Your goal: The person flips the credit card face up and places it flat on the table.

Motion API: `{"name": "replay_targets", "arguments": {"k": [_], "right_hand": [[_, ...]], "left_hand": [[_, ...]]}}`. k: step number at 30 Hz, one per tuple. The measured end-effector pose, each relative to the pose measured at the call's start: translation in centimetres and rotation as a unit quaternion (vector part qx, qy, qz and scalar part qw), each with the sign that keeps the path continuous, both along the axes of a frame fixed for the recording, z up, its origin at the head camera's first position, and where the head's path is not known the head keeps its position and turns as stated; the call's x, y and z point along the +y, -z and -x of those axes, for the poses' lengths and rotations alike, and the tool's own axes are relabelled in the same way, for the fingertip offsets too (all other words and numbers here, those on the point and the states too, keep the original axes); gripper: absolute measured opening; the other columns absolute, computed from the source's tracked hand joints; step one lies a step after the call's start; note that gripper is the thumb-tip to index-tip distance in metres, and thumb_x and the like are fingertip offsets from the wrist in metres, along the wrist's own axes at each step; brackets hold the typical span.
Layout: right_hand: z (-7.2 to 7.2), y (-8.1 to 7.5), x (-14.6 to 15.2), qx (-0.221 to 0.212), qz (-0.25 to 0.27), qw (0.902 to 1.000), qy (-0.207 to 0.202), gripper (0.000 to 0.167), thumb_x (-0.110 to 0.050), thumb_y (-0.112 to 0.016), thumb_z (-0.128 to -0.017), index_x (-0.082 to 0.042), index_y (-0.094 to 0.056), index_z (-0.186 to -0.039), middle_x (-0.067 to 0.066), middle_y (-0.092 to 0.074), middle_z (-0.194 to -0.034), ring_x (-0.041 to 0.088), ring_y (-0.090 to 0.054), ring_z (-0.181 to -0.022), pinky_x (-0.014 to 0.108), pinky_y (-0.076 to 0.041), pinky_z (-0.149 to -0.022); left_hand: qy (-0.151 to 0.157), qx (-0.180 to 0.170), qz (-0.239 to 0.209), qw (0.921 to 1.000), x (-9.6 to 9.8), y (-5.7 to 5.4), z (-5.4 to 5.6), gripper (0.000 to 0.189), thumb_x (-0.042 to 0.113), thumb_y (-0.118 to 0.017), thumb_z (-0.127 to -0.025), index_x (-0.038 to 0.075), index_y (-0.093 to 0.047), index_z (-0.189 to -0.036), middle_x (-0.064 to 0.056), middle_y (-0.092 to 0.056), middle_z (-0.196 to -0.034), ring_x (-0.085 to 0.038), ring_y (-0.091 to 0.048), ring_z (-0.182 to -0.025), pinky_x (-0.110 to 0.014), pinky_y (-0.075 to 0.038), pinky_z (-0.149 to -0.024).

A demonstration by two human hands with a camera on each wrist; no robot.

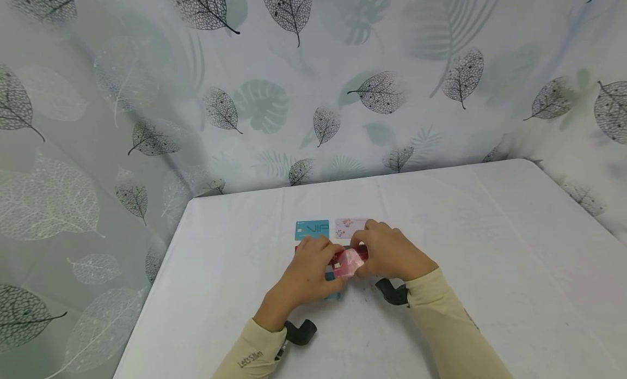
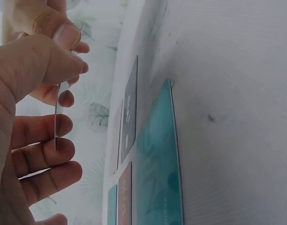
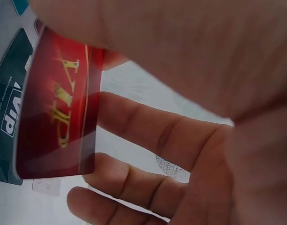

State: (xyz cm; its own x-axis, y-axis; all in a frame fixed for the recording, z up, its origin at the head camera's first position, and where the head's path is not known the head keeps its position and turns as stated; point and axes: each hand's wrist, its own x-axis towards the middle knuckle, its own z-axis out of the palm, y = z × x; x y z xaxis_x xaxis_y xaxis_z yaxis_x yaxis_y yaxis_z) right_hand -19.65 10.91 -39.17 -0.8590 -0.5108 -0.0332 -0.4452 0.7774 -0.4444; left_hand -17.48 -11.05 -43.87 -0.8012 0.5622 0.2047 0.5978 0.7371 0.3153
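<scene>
Both hands hold a red VIP card (image 1: 346,263) with gold letters, raised above the table. My left hand (image 1: 307,270) grips its left side between thumb and fingers. At its right side my right hand (image 1: 389,254) pinches it, thumb on the printed face and fingers behind. The left wrist view shows the card (image 2: 55,117) edge-on, slightly bowed. Below the hands lie a teal card (image 2: 157,140) and a dark green Vip membership card (image 3: 7,103). A reddish card (image 2: 125,197) lies beside them. The hands hide parts of these cards in the head view.
Beyond the hands, a blue VIP card (image 1: 312,230) and a pale pink flowered card (image 1: 345,227) lie side by side on the white table (image 1: 220,292). A leaf-patterned cloth (image 1: 274,139) hangs behind the table. Black wrist mounts (image 1: 301,332) stick out from the sleeves.
</scene>
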Motion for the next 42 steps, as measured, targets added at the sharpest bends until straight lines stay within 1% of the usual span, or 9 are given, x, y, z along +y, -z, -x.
{"name": "replay_targets", "arguments": {"k": [5,6,10,13,15,21,28,37,42], "right_hand": [[0.0,0.0,0.0,-0.018,-0.009,0.9998,0.007,0.035,-0.024,-0.093,-0.069,-0.018,-0.072,-0.096,-0.001,-0.052,-0.086,0.017,-0.049,-0.080,0.038,-0.042,-0.070],[0.0,0.1,0.1,-0.020,-0.011,0.9997,0.008,0.035,-0.024,-0.093,-0.069,-0.018,-0.072,-0.097,-0.001,-0.052,-0.086,0.017,-0.049,-0.080,0.038,-0.042,-0.070],[0.1,0.1,0.0,-0.029,-0.015,0.9994,0.012,0.035,-0.023,-0.093,-0.069,-0.018,-0.072,-0.096,-0.001,-0.053,-0.086,0.017,-0.050,-0.080,0.038,-0.042,-0.070],[0.1,0.1,0.1,-0.034,-0.018,0.9992,0.013,0.035,-0.023,-0.092,-0.068,-0.017,-0.072,-0.097,0.000,-0.054,-0.087,0.018,-0.051,-0.081,0.038,-0.043,-0.070],[0.0,0.1,0.1,-0.039,-0.022,0.9989,0.014,0.035,-0.022,-0.092,-0.068,-0.016,-0.073,-0.096,0.000,-0.055,-0.088,0.018,-0.052,-0.081,0.038,-0.044,-0.070],[-0.1,0.0,0.1,-0.058,-0.030,0.9977,0.018,0.035,-0.021,-0.093,-0.069,-0.013,-0.072,-0.095,0.002,-0.058,-0.090,0.020,-0.053,-0.082,0.039,-0.046,-0.069],[-0.2,-0.1,0.1,-0.076,-0.032,0.9963,0.026,0.033,-0.022,-0.093,-0.070,-0.012,-0.071,-0.092,0.001,-0.057,-0.086,0.020,-0.053,-0.081,0.038,-0.045,-0.068],[0.0,0.0,0.3,-0.085,-0.020,0.9957,0.029,0.021,-0.021,-0.085,-0.073,-0.013,-0.068,-0.083,0.001,-0.058,-0.081,0.018,-0.053,-0.076,0.033,-0.044,-0.061],[0.1,0.0,0.3,-0.090,-0.016,0.9954,0.030,0.017,-0.021,-0.080,-0.077,-0.013,-0.067,-0.084,0.000,-0.059,-0.079,0.017,-0.054,-0.075,0.032,-0.045,-0.059]], "left_hand": [[-0.003,-0.012,0.006,0.9999,0.2,0.1,-0.2,0.050,0.035,-0.078,-0.084,0.014,-0.067,-0.128,0.001,-0.061,-0.112,-0.017,-0.056,-0.111,-0.057,-0.034,-0.118],[-0.004,-0.014,0.007,0.9999,0.3,0.2,-0.2,0.050,0.035,-0.079,-0.084,0.014,-0.067,-0.128,0.001,-0.061,-0.112,-0.017,-0.056,-0.111,-0.056,-0.035,-0.118],[-0.003,-0.004,0.013,0.9999,0.4,0.4,-0.2,0.049,0.036,-0.080,-0.083,0.015,-0.069,-0.126,0.002,-0.059,-0.110,-0.016,-0.053,-0.107,-0.044,-0.043,-0.108],[0.001,0.004,0.013,0.9999,0.4,0.5,-0.2,0.049,0.036,-0.081,-0.083,0.015,-0.070,-0.126,0.002,-0.058,-0.110,-0.016,-0.050,-0.105,-0.038,-0.044,-0.097],[0.003,0.006,0.018,0.9998,0.5,0.6,-0.2,0.049,0.036,-0.081,-0.083,0.015,-0.069,-0.126,0.002,-0.059,-0.110,-0.016,-0.049,-0.105,-0.037,-0.044,-0.095],[0.006,-0.007,0.040,0.9992,0.7,0.5,-0.3,0.054,0.040,-0.081,-0.084,0.018,-0.068,-0.131,0.002,-0.058,-0.112,-0.016,-0.049,-0.107,-0.037,-0.043,-0.098],[0.006,-0.024,0.046,0.9986,0.9,0.6,-0.4,0.053,0.042,-0.081,-0.085,0.016,-0.068,-0.130,0.002,-0.058,-0.112,-0.016,-0.048,-0.106,-0.038,-0.043,-0.097],[0.001,-0.052,0.052,0.9973,1.2,0.7,-0.5,0.054,0.043,-0.081,-0.086,0.018,-0.069,-0.132,0.005,-0.055,-0.109,-0.012,-0.046,-0.106,-0.036,-0.041,-0.097],[0.001,-0.058,0.057,0.9967,1.3,0.8,-0.7,0.055,0.043,-0.081,-0.086,0.019,-0.069,-0.134,0.006,-0.055,-0.109,-0.014,-0.046,-0.111,-0.039,-0.041,-0.106]]}}
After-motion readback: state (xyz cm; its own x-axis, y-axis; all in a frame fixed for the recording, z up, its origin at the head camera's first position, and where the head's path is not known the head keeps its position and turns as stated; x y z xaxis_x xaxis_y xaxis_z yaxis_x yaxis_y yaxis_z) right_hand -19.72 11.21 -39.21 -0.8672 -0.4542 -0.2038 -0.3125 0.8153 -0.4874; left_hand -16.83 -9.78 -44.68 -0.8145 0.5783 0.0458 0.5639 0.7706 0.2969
